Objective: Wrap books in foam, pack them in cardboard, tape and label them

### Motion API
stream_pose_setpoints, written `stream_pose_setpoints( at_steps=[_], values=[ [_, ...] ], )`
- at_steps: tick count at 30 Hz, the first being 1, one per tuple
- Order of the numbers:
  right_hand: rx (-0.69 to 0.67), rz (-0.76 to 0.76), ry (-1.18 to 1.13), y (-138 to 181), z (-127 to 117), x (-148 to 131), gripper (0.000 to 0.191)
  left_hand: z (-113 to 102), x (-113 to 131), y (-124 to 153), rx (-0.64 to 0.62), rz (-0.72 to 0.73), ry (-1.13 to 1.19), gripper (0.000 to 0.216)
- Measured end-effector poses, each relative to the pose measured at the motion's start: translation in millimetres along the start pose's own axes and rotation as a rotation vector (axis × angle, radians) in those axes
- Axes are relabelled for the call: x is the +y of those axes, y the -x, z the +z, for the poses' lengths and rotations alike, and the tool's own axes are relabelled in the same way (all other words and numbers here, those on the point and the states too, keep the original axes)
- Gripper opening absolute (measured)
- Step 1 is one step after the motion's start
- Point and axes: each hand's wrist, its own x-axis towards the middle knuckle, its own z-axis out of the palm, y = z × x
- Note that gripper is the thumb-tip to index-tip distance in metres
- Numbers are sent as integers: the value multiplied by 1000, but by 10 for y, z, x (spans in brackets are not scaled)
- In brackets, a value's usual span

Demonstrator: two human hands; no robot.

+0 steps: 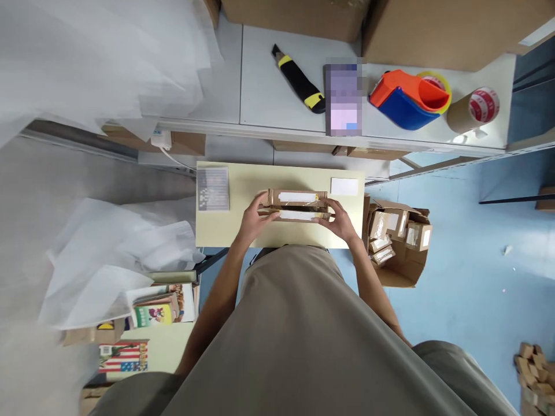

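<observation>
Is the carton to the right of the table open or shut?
Open: the carton has no closed top, and small packages show inside.

Here's the pale yellow table (246, 180), a printed sheet (213, 199) flat at its left end, a white slip (344, 186) over on the right! Beyond it, the grey shelf (260, 104) is busy: a black-and-yellow cutter (300, 81), a pixelated slab (343, 104), an orange-and-blue tape dispenser (403, 107), a tape roll (462, 115), and big cardboard boxes (451, 34) along the back!
</observation>
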Motion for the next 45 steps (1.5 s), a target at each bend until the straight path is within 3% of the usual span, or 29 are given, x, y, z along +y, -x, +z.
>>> stream_pose_setpoints(
  at_steps=[4, 7, 10, 14, 20, 26, 32, 34, 38, 42, 45],
  values=[
    [15, 44, -62, 100, 21, -54, 82, 82, -116, 49, 50, 1, 95, 124],
    [46, 86, -142, 168, 52, -100, 80, 109, -188, 124, 40, 33, 121, 132],
    [109, 110, -87, 197, 94, -139, 90, 105, -235, 208, 20, 69, 120, 122],
    [191, 138, 107, 165, 154, -174, 76, 84, -272, 314, -4, 168, 52, 97],
    [227, 159, 309, 86, 175, -218, 81, -1, -313, 421, -45, 324, -208, 61],
    [82, 18, 190, 222, 124, -242, 67, -28, -362, 373, -81, 317, -330, 44],
    [61, 13, -18, 349, 124, 80, 73, 47, -401, 313, 21, 301, -311, 12],
    [82, 23, -75, 360, 148, 203, 78, 88, -417, 319, 84, 265, -262, 11],
    [205, 18, -106, 382, 228, 331, 70, 160, -442, 351, 195, 211, -193, 36],
    [238, 33, -58, 421, 294, 333, 64, 189, -466, 364, 178, 324, -179, 20],
    [253, 37, -30, 434, 330, 322, 61, 213, -507, 346, 197, 328, -133, 18]
  ],
)
